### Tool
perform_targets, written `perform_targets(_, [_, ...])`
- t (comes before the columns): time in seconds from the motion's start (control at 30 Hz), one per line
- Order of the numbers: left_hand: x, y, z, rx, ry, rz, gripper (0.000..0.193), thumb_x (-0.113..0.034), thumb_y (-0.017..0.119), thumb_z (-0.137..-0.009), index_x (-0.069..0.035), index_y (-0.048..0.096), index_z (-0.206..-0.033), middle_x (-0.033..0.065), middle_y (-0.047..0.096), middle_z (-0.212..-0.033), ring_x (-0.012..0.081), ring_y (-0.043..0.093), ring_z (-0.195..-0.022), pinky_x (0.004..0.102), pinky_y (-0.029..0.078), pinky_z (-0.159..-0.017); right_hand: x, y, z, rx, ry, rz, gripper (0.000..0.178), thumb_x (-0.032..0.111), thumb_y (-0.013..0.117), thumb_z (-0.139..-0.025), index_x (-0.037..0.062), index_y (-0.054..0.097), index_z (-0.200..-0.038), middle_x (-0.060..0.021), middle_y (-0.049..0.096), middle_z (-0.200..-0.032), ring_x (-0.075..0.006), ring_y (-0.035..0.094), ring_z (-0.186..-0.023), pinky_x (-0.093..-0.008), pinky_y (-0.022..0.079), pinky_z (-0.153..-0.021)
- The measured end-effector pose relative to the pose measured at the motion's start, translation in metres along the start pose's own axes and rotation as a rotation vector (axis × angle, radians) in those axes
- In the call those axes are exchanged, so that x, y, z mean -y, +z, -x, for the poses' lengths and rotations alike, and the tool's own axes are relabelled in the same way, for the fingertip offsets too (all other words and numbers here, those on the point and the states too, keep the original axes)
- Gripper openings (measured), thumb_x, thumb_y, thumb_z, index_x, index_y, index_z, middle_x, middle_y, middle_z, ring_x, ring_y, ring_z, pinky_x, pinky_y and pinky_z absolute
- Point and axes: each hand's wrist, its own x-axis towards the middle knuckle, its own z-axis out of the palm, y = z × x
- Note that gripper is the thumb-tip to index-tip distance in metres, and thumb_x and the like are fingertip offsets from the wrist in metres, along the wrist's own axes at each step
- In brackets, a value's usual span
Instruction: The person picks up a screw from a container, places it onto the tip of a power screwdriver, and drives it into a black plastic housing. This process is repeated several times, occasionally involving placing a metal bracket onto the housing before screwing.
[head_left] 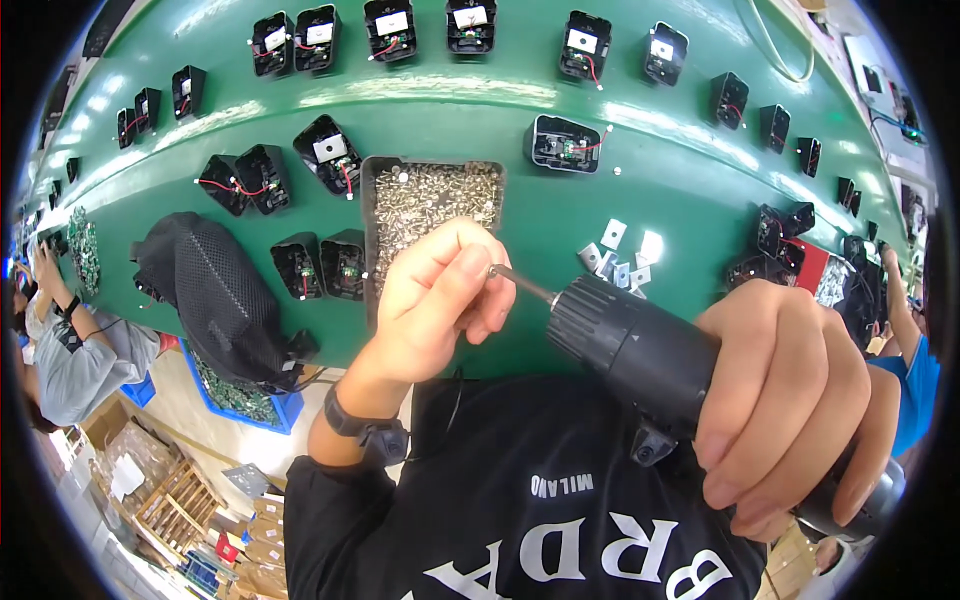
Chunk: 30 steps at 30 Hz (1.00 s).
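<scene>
My right hand [800, 400] is wrapped round a black electric screwdriver [635, 345]. Its thin metal bit [526, 285] points left, toward my left hand [435, 295]. There, thumb and forefinger pinch a small screw [493, 270] right at the bit's tip; most of it is hidden by the fingers. Beneath and behind my left hand lies a dark tray [369, 205] filled with loose silvery screws [435, 195]. Small white square pieces [613, 235] with dark centres lie scattered on the green table, beyond the screwdriver's front end.
Open black housings [333, 150] with red wires and small boards stand about the green table [450, 125], several in a far row. A black mesh bag [215, 290] lies at the left. Below it is a blue bin [287, 412] of circuit boards. Other people [85, 365] sit at both sides.
</scene>
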Motion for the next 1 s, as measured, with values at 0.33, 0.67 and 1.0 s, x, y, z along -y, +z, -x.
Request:
perform_targets(0.33, [0.000,0.004,-0.007,-0.033,-0.046,-0.039,0.031,-0.033,0.049,-0.108,-0.005,0.056,-0.097,0.0047,0.056,-0.068,0.0065,0.044,-0.054,0.0203,0.034,-0.050,0.038,0.017,0.012,-0.203,0.184,0.300,0.041,-0.006,0.084,-0.073,0.0071,0.064,-0.106,-0.0080,0.073,-0.086,-0.0196,0.072,-0.077,-0.0304,0.062,-0.075])
perform_targets(0.67, [-0.002,0.006,-0.011,-0.006,-0.112,0.011,0.031,-0.033,0.050,-0.108,-0.006,0.055,-0.094,0.0048,0.056,-0.067,0.0060,0.043,-0.053,0.0200,0.034,-0.048,0.021,-0.004,0.007,-0.069,0.152,0.156,0.040,-0.004,0.084,-0.074,0.0064,0.064,-0.107,-0.0086,0.073,-0.085,-0.0200,0.072,-0.076,-0.0304,0.062,-0.074])
perform_targets(1.0, [0.003,0.005,-0.012,-0.017,-0.146,-0.009,0.030,-0.032,0.050,-0.107,-0.006,0.055,-0.093,0.0048,0.056,-0.066,0.0054,0.042,-0.051,0.0196,0.033,-0.048,0.046,0.007,0.019,-0.128,0.189,0.262,0.041,-0.001,0.085,-0.075,0.0059,0.063,-0.109,-0.0094,0.073,-0.086,-0.0204,0.072,-0.076,-0.0318,0.063,-0.075])
